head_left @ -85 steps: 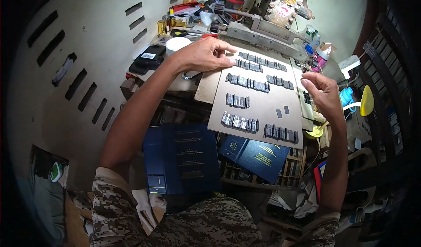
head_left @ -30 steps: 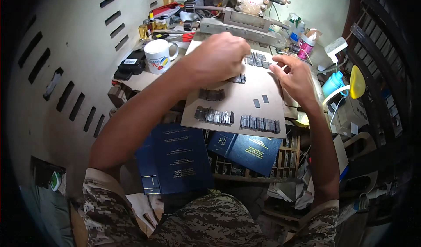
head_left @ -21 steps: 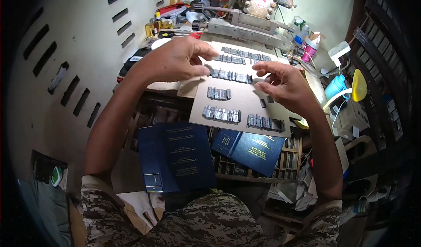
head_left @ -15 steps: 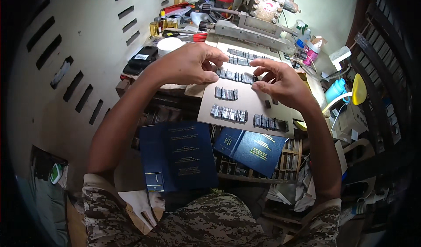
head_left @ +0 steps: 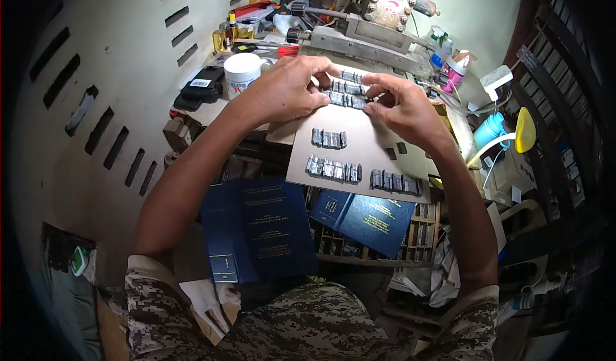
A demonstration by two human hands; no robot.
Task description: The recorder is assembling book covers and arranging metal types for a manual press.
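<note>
A row of metal type (head_left: 346, 99) lies across the far part of a tan board (head_left: 369, 133). My left hand (head_left: 287, 93) pinches its left end and my right hand (head_left: 405, 108) its right end, fingers curled on both sides. Just beyond sit two more rows, the middle type row (head_left: 348, 88) and the far type row (head_left: 351, 76), partly hidden by my fingers. Nearer to me are a short type row (head_left: 328, 138), a longer type row (head_left: 333, 168) and a right-hand type row (head_left: 395, 182). Two small dark pieces (head_left: 392, 153) lie loose on the board.
Below the board, a navy cover with gold lettering (head_left: 273, 229) and a smaller navy cover (head_left: 375, 220) rest over a wooden type case (head_left: 425, 233). A metal press (head_left: 372, 45) stands behind. A white mug (head_left: 241, 71) is at left, a yellow lamp (head_left: 525, 130) at right.
Both hands have shifted away from me and closer together, and the type row between them now sits tight against the rows behind. The view has moved slightly, showing more of the mug.
</note>
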